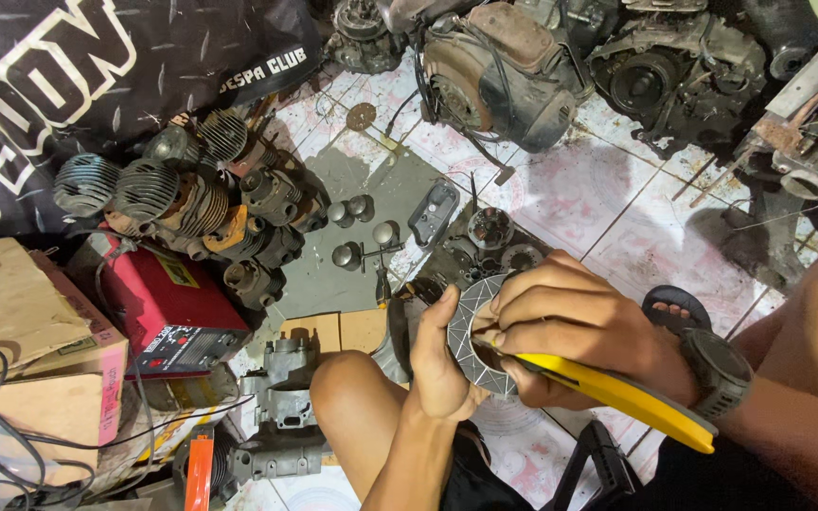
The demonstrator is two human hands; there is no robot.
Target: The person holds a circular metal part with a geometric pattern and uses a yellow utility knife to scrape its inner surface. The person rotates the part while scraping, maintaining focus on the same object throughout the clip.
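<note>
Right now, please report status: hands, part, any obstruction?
Left hand holds ring-shaped disc. Right hand grips yellow-handled tool at disc's inner edge. Nothing between them.

I count two hands in view: one left hand and one right hand. Between them I see one ring-shaped grey disc and one yellow-handled tool. On the right wrist I log one dark wristwatch. At the left of the frame I count four finned engine cylinders in a cluster, one red box-shaped machine and one cardboard box. At centre frame I count four small round metal caps on the grey mat. At the upper centre I note one large engine block. One sandal shows right of centre.
</note>
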